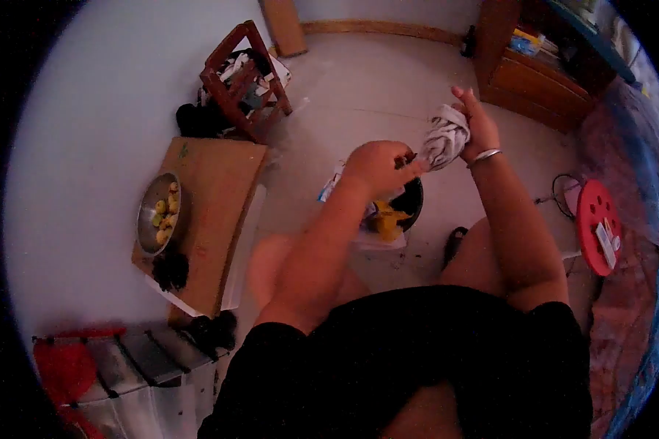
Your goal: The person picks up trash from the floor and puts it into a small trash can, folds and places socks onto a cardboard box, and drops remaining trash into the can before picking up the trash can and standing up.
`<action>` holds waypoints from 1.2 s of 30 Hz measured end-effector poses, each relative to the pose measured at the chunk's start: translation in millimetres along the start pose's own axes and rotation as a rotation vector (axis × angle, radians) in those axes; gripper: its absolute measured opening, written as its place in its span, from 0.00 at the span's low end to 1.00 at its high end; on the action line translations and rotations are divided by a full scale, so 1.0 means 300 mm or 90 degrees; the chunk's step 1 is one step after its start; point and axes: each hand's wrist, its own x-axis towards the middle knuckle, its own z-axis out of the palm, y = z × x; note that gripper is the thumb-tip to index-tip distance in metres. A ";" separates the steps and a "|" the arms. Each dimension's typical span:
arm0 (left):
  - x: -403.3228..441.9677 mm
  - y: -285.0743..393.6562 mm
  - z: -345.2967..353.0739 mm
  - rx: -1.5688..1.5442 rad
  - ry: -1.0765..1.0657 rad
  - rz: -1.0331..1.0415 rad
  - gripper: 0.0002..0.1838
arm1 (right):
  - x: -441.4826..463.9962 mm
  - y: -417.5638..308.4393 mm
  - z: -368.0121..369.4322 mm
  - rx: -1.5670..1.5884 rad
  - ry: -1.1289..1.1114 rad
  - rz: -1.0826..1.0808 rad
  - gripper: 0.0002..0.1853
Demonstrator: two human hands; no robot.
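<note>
My right hand [481, 130], with a silver bangle at its wrist, holds a bunched grey-and-white cloth [447, 137] against the palm, some fingers stretched upward. Close by on the left, my left hand [381, 167] is closed, its thumb side at the cloth's lower end. Something small and dark reddish [403, 159] shows at its curled fingers, too blurred to name. Below both hands stands a black bin [415, 203] on the floor, partly covered by my left hand and forearm. A yellow wrapper-like piece [389, 219] lies at its near side.
On the left, a metal bowl [148, 233] of small yellowish fruits rests on a cardboard-topped surface [216, 197] beside a dark clump [170, 271]. Behind it is a wooden chair [245, 84] piled with things. A red stool [592, 227] and a wooden cabinet [534, 84] stand right.
</note>
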 end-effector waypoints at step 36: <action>-0.021 -0.070 -0.047 -0.104 0.112 -0.084 0.17 | -0.074 0.078 0.028 -0.451 -0.305 0.026 0.23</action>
